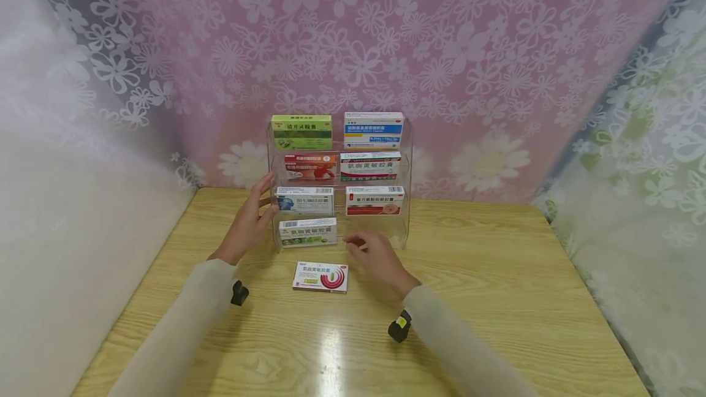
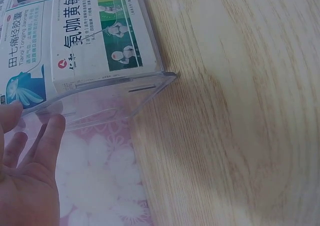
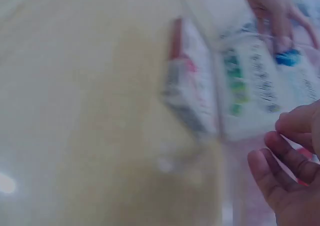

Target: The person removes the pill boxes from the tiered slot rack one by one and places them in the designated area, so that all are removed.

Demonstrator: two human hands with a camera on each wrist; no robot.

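A clear plastic tiered display rack stands upright on the table with medicine boxes in it. At its left side my left hand holds the edge, thumb in front and fingers along the side panel. The thumb lies close to a white medicine box with a blue picture. My right hand is near the bottom tier, its fingers loosely bent with nothing between them. Just left of its fingertips sits a white-and-green medicine box. In front of the rack, a white medicine box with red arcs lies flat on the table.
Higher tiers hold a green box, a blue-and-white box, a red box, a white box with a green-red edge and a white-and-red box. Behind the wooden table hangs a pink floral curtain.
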